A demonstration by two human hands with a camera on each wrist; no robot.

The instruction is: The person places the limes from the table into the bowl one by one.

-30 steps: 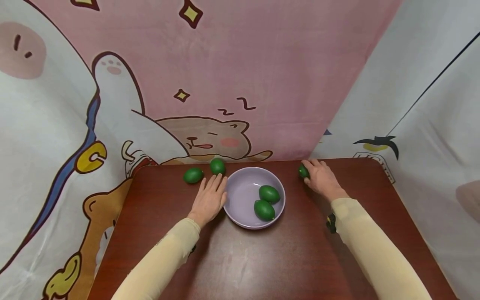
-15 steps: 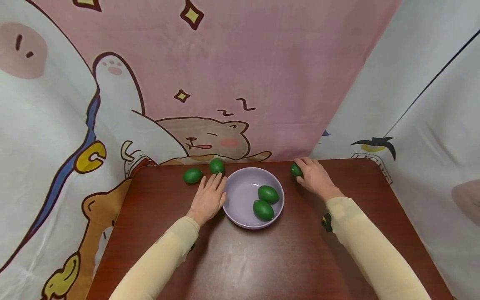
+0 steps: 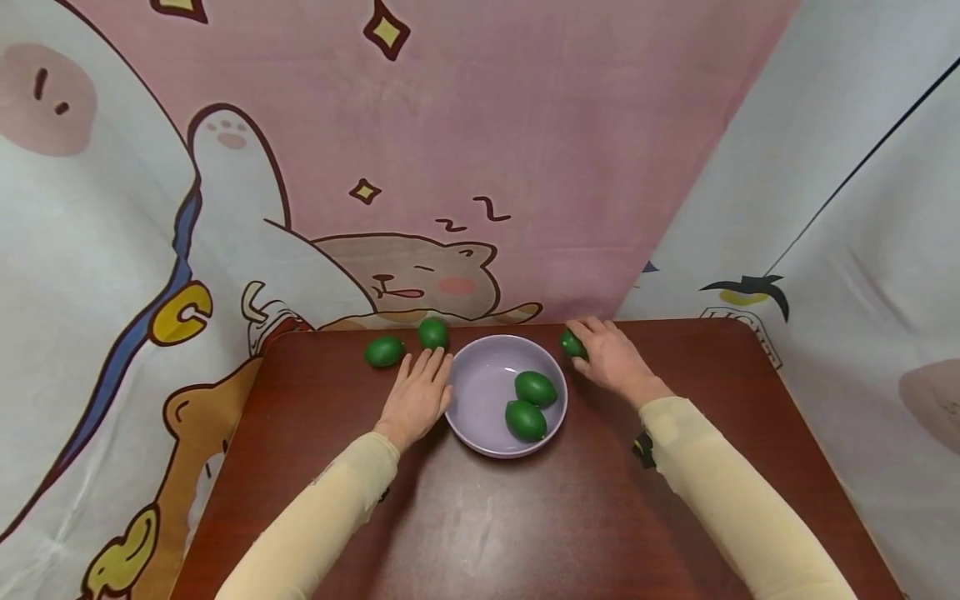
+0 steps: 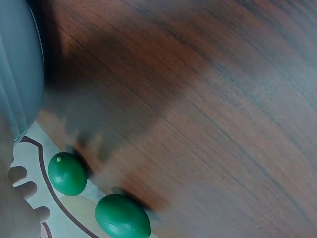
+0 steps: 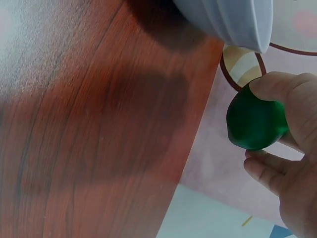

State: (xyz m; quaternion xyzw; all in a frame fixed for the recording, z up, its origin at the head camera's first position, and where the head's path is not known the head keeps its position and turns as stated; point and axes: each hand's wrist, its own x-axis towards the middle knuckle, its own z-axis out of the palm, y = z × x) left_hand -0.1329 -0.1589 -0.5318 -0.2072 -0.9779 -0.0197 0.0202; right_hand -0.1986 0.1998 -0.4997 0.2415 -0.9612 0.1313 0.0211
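Observation:
A lilac bowl (image 3: 480, 392) stands on the table with two green limes inside, one lime (image 3: 536, 388) behind the other lime (image 3: 526, 421). My right hand (image 3: 613, 358) pinches another lime (image 5: 252, 119) between thumb and fingers, just right of the bowl's rim. My left hand (image 3: 415, 400) lies with straight fingers at the bowl's left side; whether it touches the rim I cannot tell. Beyond its fingertips, two more limes rest near the table's back edge: a lime (image 3: 433, 333) close to the bowl and a lime (image 3: 385, 352) further left.
The dark red-brown wooden table (image 3: 487, 525) stretches in front of the bowl. Right behind its back edge hangs a pink and white cloth (image 3: 570, 167) with cartoon animals. White cloth (image 3: 885, 250) also hangs along the right side.
My right hand has carried its lime leftward, from out on the right to close beside the bowl. The left hand, the bowl and the other limes stay where they were.

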